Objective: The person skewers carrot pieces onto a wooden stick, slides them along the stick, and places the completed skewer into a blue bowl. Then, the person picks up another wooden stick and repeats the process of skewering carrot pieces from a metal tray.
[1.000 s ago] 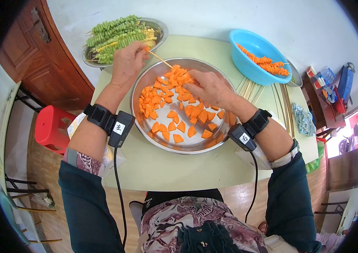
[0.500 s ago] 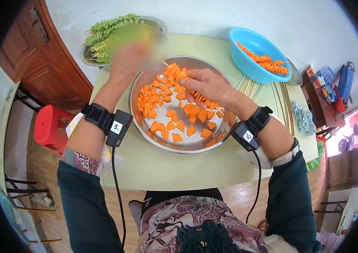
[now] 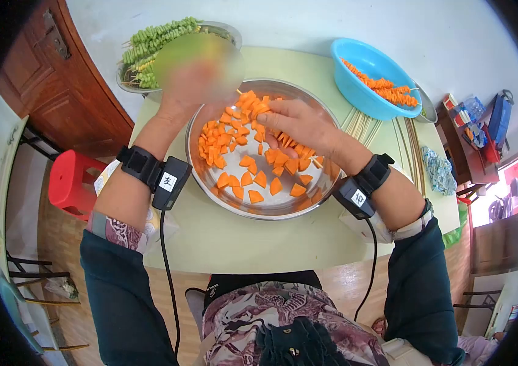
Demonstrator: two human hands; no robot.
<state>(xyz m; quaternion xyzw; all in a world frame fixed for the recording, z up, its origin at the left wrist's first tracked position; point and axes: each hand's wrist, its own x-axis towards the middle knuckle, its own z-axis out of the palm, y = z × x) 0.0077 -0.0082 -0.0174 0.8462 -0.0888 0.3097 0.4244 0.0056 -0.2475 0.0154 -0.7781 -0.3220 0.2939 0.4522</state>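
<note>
A round metal basin [image 3: 259,210] holds many loose orange carrot pieces [image 3: 228,139]. Over its right side, my right hand [image 3: 298,125] is closed around a skewer of carrot pieces [image 3: 295,146], whose pale stick end shows at the lower right. My left hand [image 3: 195,88] is raised at the basin's upper left, near the metal bowl of green skewers. A blur covers its fingers, so what they hold, if anything, cannot be made out.
Green skewers [image 3: 158,43] lie in a metal bowl [image 3: 234,35] at the back left. A blue basin [image 3: 362,100] with carrot skewers [image 3: 384,88] stands at the back right, beside bare sticks [image 3: 361,126] and a crumpled cloth [image 3: 439,171]. A red stool [image 3: 73,183] is at the left.
My right hand and the carrot skewer have shifted very slightly left. The basin appears slightly higher in view. My left hand stays in nearly the same place.
</note>
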